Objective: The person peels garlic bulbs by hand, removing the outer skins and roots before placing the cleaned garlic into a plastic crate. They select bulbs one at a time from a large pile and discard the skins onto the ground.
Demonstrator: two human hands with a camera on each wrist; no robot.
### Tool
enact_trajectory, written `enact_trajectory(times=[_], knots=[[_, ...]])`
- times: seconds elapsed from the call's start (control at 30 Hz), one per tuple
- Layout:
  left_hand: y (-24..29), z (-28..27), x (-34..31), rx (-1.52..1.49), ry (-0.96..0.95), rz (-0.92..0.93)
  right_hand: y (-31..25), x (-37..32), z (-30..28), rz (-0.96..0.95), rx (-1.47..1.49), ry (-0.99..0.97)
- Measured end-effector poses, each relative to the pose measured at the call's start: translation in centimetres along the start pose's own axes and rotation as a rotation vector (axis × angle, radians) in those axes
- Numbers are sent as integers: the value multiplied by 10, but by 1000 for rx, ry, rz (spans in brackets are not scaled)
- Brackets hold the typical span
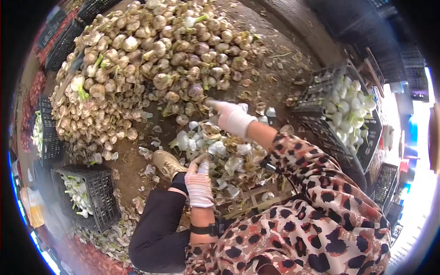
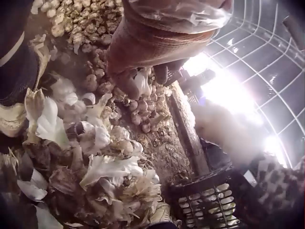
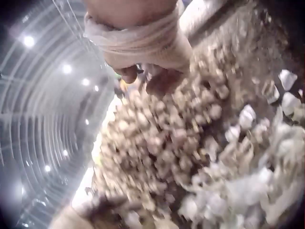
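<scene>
Plainly the biggest thing is the heap (image 1: 137, 59) of unpeeled garlic, piled on the dirt floor from 10 to 12 o'clock in the head view. At 3 o'clock a black crate (image 1: 321, 133) is well filled with clean white peeled bulbs. A smaller crate (image 1: 98, 192) at 8 o'clock holds fewer peeled bulbs, some with green stems. A third crate (image 1: 48, 142) at 9 o'clock shows only a few white ones at its edge. At the centre, by the person's shoe, lies a pile of peels (image 1: 229, 160).

The right hand (image 1: 233, 118) reaches to 12 o'clock, to the near foot of the heap. Its grip looks released: the wrist view shows bent fingers with nothing between them. The left hand (image 1: 199, 181) rests low over the peels. It seems clenched on a pale bulb (image 2: 141, 82), pinched at the fingertips.

As I judge it, the reach goes best to a loose bulb at the heap's near edge. Pulling one from deeper in would likely set others rolling into the peels.
</scene>
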State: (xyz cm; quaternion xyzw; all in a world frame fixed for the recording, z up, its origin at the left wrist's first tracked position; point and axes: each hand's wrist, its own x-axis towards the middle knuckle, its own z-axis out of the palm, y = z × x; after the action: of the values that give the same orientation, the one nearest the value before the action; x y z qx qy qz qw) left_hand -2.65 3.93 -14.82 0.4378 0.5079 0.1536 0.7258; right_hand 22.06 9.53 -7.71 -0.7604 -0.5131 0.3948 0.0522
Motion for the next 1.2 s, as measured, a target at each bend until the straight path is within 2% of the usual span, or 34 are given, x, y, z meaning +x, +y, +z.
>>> enact_trajectory(times=[0.03, 0.07, 0.13, 0.17, 0.2, 0.3, 0.37, 0.4, 0.47, 0.53, 0.6, 0.63, 0.7, 0.73, 0.8, 0.83, 0.9, 0.97, 1.0, 1.07, 1.1, 1.17, 1.2], knots=[[-21, -14, 8, 37, -48, 70, 2, 27, 21, -48, -62, 33], [-23, -21, 14, -155, -103, -65, 9, 53, 42, -91, -125, 72], [3, 17, -1, -135, 168, 57, 4, 80, 42, -162, -134, 290], [11, 18, -2, -172, 205, 1, 3, 92, 45, -210, -149, 402], [28, 27, -6, -85, 272, -12, 2, 102, 48, -204, -194, 414], [25, 17, 1, -81, 196, -86, 16, 129, 64, -230, -314, 435], [29, 11, 3, -120, 146, -158, 19, 129, 58, -183, -207, 374], [26, 12, 6, -126, 194, -121, 21, 130, 53, -157, -207, 347], [17, 16, 5, -137, 286, -55, 35, 136, 59, -161, -128, 445], [13, 7, 8, -202, 250, -118, 46, 130, 61, -187, -81, 430], [-9, -1, 16, -349, 225, -148, 46, 116, 66, -386, 193, 441], [17, 8, 7, -409, 287, -103, 45, 104, 72, -486, 331, 439], [30, 11, -2, -672, 161, 24, 3, 27, 45, -736, 258, 493], [44, 18, -9, -788, 110, 75, -7, 1, 48, -725, 237, 379], [40, 20, -12, -689, 44, 174, -16, -48, 52, -795, 227, 187], [60, 30, -24, -672, 139, 208, -15, -65, 54, -736, 371, 191], [65, 30, -36, -552, 87, 308, -11, -93, 49, -617, 646, 213], [63, 37, -41, -498, 40, 449, -20, -122, 22, -178, 1114, -1], [64, 44, -45, -368, 56, 515, -13, -126, 21, -215, 1166, -19], [65, 58, -53, -112, 87, 646, -28, -147, -4, -214, 1033, -96], [71, 62, -58, -320, 33, 500, -23, -147, 9, -274, 1095, -67], [97, 66, -71, -720, -73, 183, -20, -157, 15, -235, 1187, -63], [93, 68, -73, -590, -59, 273, -19, -162, 15, -215, 1233, -64]])
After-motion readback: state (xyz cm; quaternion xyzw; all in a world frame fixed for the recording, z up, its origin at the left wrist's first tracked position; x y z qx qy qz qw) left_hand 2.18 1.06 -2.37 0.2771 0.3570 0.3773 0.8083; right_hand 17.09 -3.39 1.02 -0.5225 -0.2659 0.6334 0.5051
